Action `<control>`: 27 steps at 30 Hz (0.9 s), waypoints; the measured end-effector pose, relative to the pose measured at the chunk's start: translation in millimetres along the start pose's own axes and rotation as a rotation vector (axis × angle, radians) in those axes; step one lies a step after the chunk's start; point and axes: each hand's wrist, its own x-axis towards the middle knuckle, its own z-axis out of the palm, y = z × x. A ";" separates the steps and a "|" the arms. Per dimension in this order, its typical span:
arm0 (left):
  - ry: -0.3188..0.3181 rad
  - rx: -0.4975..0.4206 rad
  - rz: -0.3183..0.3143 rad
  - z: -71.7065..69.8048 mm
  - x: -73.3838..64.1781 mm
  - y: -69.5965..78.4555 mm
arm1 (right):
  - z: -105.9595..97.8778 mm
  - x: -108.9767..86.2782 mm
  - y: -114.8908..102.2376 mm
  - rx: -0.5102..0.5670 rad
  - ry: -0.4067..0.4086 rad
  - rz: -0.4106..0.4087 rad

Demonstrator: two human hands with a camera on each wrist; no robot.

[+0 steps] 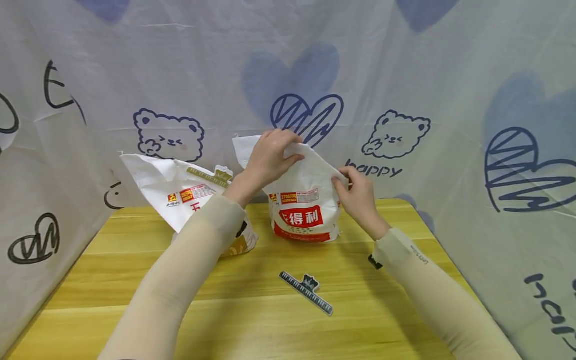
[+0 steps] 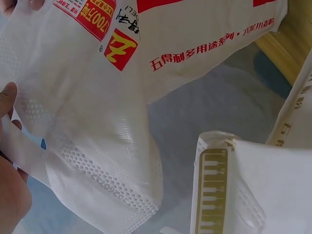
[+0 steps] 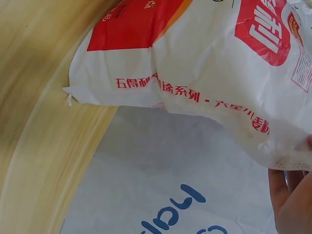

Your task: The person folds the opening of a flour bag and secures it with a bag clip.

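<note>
A white flour bag with red print (image 1: 302,220) stands on the table, its tall top lifted and slanting down to the right. My left hand (image 1: 273,156) pinches the top edge near its middle, thumb in front. At the lower right end of that edge, my right hand (image 1: 358,197) pinches the bag's corner. In the left wrist view, the perforated, date-stamped strip of the bag (image 2: 105,183) hangs beside the left hand (image 2: 10,180). The right wrist view shows the right hand (image 3: 295,202) at the bag's edge, its fingers partly hidden behind the plastic.
Left of it leans a second white flour bag (image 1: 157,187) with a gold piano-key clip (image 1: 207,176) across its top, partly behind the left arm. A black piano-key clip (image 1: 306,292) lies on the wooden table (image 1: 252,315). A printed curtain (image 1: 216,65) hangs behind and along both sides.
</note>
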 end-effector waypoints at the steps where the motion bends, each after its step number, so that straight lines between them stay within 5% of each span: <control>1: 0.003 -0.004 0.006 -0.3 -0.6 0.3 | 0.0 -0.3 0.0 -0.003 0.004 0.002; 14: 0.054 -0.042 0.127 0.1 -12.8 -2.6 | -1.4 -6.8 -0.2 0.018 0.013 0.008; 27: -0.033 -0.044 0.130 -5.7 -23.9 -5.0 | -4.5 -16.0 1.4 0.097 -0.041 0.050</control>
